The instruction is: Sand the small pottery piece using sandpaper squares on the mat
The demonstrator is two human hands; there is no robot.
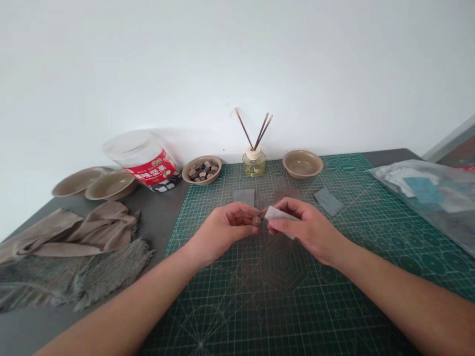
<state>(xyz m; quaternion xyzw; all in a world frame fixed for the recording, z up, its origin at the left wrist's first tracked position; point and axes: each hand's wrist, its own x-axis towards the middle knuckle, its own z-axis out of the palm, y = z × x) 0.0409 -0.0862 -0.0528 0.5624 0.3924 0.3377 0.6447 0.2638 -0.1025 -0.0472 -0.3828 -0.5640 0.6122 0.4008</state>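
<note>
Over the green cutting mat, my left hand pinches a small brownish block between thumb and fingers. Close beside it on the right, my right hand grips a pale, bent piece of sandpaper, its near end almost at the block. I cannot tell whether the two touch. Beyond my hands lie a grey square of sandpaper, a brownish one partly behind my right fingers, and a blue-grey one.
Along the wall stand a bowl of small blocks, a reed diffuser and another bowl. At left are a tilted plastic jar, two bowls and crumpled cloth. A plastic bag lies at right.
</note>
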